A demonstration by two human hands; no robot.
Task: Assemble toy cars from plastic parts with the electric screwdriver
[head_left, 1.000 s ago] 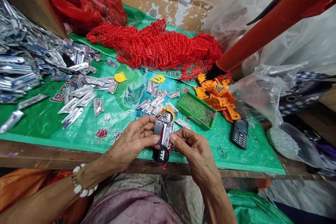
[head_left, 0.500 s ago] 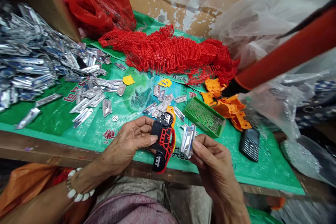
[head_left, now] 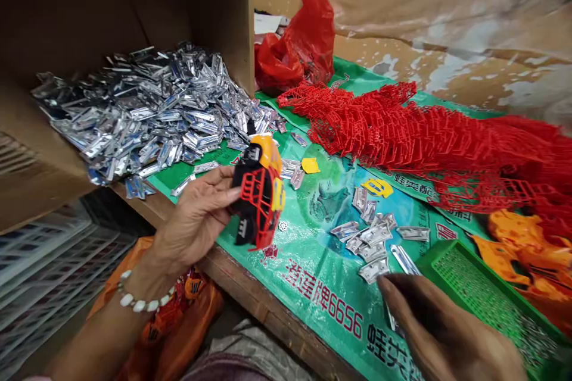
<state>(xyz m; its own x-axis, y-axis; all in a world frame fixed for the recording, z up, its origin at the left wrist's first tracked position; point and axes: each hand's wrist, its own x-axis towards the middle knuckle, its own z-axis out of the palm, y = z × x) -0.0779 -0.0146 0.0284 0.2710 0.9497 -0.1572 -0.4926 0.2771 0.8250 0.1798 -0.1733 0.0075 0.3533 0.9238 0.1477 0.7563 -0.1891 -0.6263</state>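
My left hand point(head_left: 196, 211) is closed around the side of a toy car point(head_left: 261, 193) with a black underside, a red lattice frame and orange and yellow body parts. The car is held upright above the table edge. At the lower right, my right hand point(head_left: 451, 327) has its fingers curled, and a sliver of a silver plastic piece point(head_left: 391, 317) shows under the thumb. Its thumb tip is close to a small cluster of silver pieces point(head_left: 373, 241) on the green sheet. The hand itself hides most of what it grips.
A cardboard box point(head_left: 226, 18) on its side spills a heap of silver pieces point(head_left: 174, 113). Red lattice frames point(head_left: 402, 137) lie in a long row. A green tray point(head_left: 473, 286) holds small metal parts, beside orange shells point(head_left: 518, 244). A red bag point(head_left: 308, 36) stands behind.
The view has turned left, showing more of the box. My left hand has raised the toy car and tilted it. My right hand has lowered toward the small silver cluster.
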